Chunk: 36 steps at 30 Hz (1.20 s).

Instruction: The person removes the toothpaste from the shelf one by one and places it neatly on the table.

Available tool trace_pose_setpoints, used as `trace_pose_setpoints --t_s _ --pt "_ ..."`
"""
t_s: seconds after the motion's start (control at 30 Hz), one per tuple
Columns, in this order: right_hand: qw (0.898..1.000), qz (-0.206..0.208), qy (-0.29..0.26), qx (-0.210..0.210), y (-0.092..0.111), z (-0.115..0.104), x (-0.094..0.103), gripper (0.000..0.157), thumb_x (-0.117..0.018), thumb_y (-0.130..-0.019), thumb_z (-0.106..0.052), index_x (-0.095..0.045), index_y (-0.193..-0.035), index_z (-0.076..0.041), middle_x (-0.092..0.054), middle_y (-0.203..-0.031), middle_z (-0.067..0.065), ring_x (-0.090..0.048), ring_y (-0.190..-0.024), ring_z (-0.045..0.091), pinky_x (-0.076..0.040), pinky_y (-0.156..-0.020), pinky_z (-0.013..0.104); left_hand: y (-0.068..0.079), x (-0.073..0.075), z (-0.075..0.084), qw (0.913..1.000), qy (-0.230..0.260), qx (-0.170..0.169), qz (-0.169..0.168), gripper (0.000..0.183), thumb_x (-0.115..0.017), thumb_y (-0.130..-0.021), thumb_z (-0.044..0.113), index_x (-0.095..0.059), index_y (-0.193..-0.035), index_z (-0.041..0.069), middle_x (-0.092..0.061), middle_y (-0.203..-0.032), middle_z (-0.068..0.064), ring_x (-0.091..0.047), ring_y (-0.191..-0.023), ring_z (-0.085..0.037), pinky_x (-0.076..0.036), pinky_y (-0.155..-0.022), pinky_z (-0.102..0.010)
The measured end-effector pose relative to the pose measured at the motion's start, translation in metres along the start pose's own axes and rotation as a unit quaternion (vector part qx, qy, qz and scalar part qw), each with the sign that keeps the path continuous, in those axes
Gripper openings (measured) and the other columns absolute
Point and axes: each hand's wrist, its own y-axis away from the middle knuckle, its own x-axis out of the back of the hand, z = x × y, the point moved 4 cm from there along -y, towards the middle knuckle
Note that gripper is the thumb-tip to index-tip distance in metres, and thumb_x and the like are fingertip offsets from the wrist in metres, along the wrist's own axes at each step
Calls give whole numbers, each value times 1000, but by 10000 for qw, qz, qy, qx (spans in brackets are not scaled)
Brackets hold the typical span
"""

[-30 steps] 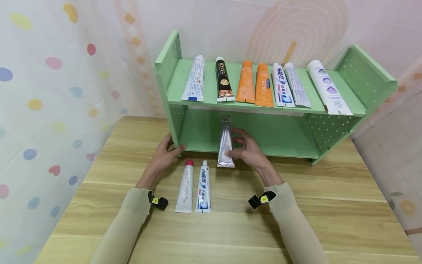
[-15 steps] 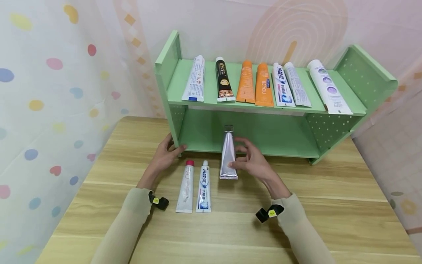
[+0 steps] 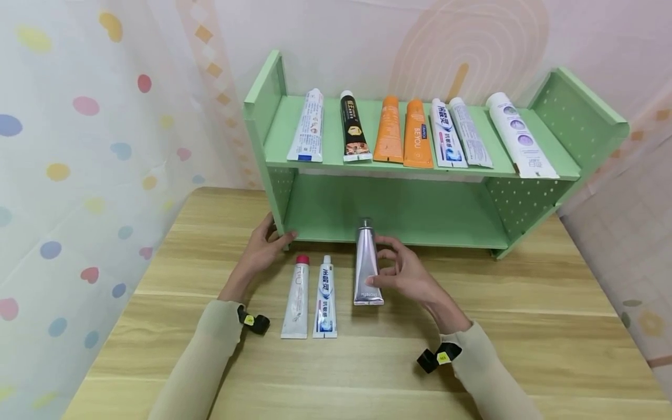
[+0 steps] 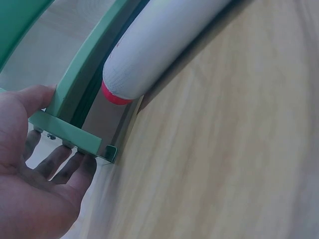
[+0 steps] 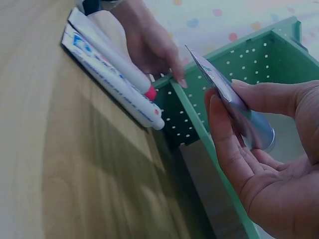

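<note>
My right hand pinches a silver tube between thumb and fingers, above the table in front of the green shelf's lower board. In the right wrist view the silver tube is tilted, with the thumb on one face and fingers on the other. My left hand grips the lower front corner of the green shelf, thumb on one side and fingers curled on the other. Between the hands, a white tube with a red cap and a white-and-blue toothpaste tube lie side by side on the table.
On the top board lie a white tube, a black tube, two orange tubes, a white-and-blue tube, a grey-white tube and a large white tube. A patterned curtain hangs behind.
My right hand has drawn the silver tube toward me and slightly right, off the front of the lower board. My left hand stays at the shelf corner.
</note>
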Motion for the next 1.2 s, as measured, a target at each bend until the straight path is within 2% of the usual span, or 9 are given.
trace_pose_setpoints --t_s 0.27,0.57,0.83,1.0,1.2 --pt "9999 -91 -57 -115 9 10 -4 90 -77 -80 9 -30 -156 -5 -57 -129 29 -75 -84 25 -66 -76 40 -3 -3 -2 10000 53 7 -32 82 -69 -99 25 -21 -165 30 -33 -165 -18 -35 -151 -40 -40 -121 -54" --pt "9983 -278 81 -498 12 25 -18 92 -78 -79 10 -29 -155 -8 -54 -133 33 -75 -94 31 -66 -80 46 -1 -2 -1 10000 53 7 9 82 -69 -99 25 -21 -165 28 -31 -166 -18 -34 -152 -40 -38 -122 -55" --pt "9967 -188 381 -686 9 37 -29 92 -81 -77 9 -32 -154 -7 -59 -127 27 -72 -78 22 -66 -72 39 -1 0 -2 10000 16 25 6 82 -69 -99 26 -19 -165 30 -31 -166 -19 -33 -152 -41 -37 -122 -57" --pt "9964 -101 371 -754 10 40 -32 91 -80 -78 9 -32 -154 -4 -61 -124 26 -72 -75 22 -65 -72 37 -2 -1 -2 10000 -22 -10 -19 82 -69 -99 26 -21 -165 29 -32 -166 -18 -33 -152 -40 -36 -122 -57" --pt "9936 259 536 -957 10 42 -34 91 -84 -75 8 -37 -152 -2 -64 -119 24 -73 -76 22 -66 -70 37 -3 -1 -4 10000 3 19 -24 83 -69 -99 28 -20 -165 30 -31 -166 -17 -33 -152 -41 -37 -122 -57"
